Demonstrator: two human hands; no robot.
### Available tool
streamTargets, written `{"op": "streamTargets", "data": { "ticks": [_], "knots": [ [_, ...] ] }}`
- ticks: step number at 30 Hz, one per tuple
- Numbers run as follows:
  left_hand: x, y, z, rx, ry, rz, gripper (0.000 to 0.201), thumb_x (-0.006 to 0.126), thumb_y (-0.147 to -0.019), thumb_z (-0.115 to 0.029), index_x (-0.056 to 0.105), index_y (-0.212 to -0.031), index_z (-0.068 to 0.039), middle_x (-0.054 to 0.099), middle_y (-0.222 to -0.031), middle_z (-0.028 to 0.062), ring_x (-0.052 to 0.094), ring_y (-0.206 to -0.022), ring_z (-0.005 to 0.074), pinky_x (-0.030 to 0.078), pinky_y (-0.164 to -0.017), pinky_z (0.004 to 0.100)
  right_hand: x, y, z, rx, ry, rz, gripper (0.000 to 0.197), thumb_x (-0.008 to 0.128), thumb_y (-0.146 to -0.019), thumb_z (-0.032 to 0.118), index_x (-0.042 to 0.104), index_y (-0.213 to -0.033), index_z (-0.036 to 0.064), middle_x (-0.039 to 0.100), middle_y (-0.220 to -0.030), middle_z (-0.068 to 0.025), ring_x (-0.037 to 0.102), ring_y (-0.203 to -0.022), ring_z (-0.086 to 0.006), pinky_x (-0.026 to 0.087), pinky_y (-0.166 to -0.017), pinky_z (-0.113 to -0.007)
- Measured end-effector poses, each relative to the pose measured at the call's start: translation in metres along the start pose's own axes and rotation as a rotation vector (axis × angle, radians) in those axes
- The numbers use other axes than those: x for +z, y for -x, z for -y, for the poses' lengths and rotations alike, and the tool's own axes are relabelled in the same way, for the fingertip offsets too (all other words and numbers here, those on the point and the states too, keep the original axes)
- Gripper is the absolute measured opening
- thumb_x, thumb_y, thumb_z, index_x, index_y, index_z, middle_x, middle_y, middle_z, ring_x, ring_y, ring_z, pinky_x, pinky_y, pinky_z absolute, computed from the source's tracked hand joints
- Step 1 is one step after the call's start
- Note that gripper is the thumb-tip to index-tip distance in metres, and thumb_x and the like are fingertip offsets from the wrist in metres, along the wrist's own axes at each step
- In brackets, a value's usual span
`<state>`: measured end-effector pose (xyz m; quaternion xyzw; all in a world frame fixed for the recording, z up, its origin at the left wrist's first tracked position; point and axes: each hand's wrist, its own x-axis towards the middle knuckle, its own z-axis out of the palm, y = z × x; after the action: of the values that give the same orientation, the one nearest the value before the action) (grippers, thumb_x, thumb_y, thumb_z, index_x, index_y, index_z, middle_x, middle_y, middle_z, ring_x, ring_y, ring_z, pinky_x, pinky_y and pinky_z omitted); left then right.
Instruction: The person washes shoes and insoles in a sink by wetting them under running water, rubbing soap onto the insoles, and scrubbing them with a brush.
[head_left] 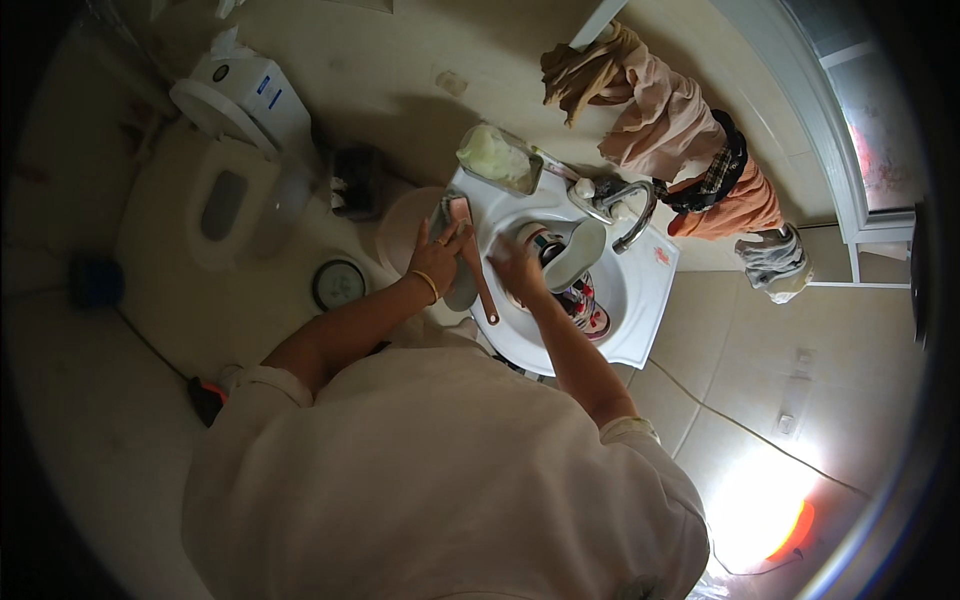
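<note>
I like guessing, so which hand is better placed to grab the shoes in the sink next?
Probably the right hand: it's beside the shoes, while the left hand is by the brush.

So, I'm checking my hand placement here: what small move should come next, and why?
I'd probably curl the fingers of the left hand around the pink-handled brush. They appear spread over it along the left edge of the sink, while the right hand is beside the shoes in the basin, so the left seems better placed.
</note>
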<state>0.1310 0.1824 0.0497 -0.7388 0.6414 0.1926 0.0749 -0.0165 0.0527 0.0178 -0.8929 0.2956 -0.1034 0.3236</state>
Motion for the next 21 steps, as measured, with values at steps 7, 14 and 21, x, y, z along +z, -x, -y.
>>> {"op": "streamTargets", "data": {
  "ticks": [7, 14, 21],
  "knots": [
    [-0.013, -0.002, -0.011, -0.016, -0.040, 0.064, 0.053, 0.072, -0.063, -0.040, 0.065, -0.101, -0.004, 0.008, -0.147, -0.0014, 0.006, -0.135, 0.0194, 0.008, -0.103, 0.0581, -0.022, -0.096, -0.032, 0.390, 0.160, -0.084, 0.037, 0.065, -0.073, 0.021, 0.056, -0.107, 0.0098, 0.056, -0.099, -0.0218, 0.054, -0.093, -0.0372, 0.044, -0.080, -0.041],
    [0.008, -0.004, -0.007, -0.003, -0.068, -0.051, 0.063, 0.073, -0.062, -0.041, 0.060, -0.108, -0.001, 0.004, -0.147, -0.0029, 0.008, -0.135, 0.0202, 0.011, -0.104, 0.0574, -0.024, -0.099, -0.041, 0.233, 0.181, -0.047, 0.018, 0.059, -0.078, 0.020, 0.056, -0.087, 0.0046, 0.058, -0.087, -0.0200, 0.056, -0.082, -0.0383, 0.045, -0.072, -0.045],
    [-0.021, -0.006, -0.022, -0.082, -0.120, 0.127, 0.044, 0.073, -0.063, -0.040, 0.068, -0.090, -0.005, 0.002, -0.148, -0.0040, 0.007, -0.135, 0.0194, 0.016, -0.104, 0.0564, -0.076, 0.003, -0.034, 0.056, 0.163, -0.297, 0.010, 0.050, -0.081, 0.012, 0.049, -0.084, 0.0032, 0.053, -0.077, -0.0212, 0.054, -0.072, -0.0401, 0.045, -0.063, -0.045]
  ]
}}
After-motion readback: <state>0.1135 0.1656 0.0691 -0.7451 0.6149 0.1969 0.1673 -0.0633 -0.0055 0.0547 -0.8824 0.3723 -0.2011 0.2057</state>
